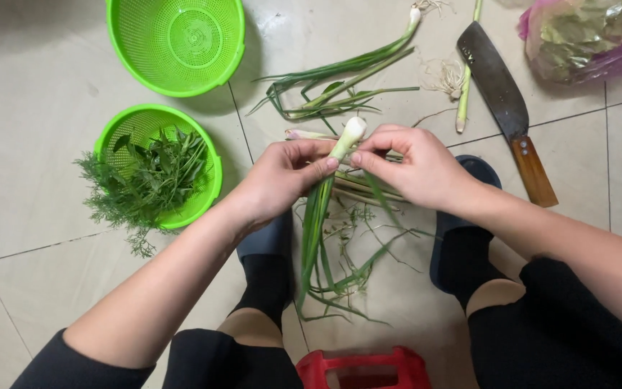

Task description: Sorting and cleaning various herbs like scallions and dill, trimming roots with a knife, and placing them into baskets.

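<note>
At the bottom edge sits a glossy red plastic stool [363,367]. Just above it, at centre frame, the left hand [282,176] and right hand [415,166] both pinch a spring onion [319,209], fingers clamped on its smooth white bulb end, limp green leaves trailing down toward the stool. Left of centre, a perforated green plastic colander [210,176] holds feathery, leafy herbs [149,180] (some spill over its rim). Farther up lie more spring onions [340,79] on pale tiles, a dark broad cleaver [502,97] with a wooden handle, an empty green basket [174,43] upper left, and a crinkled pink plastic bag [588,36] upper right.
</note>
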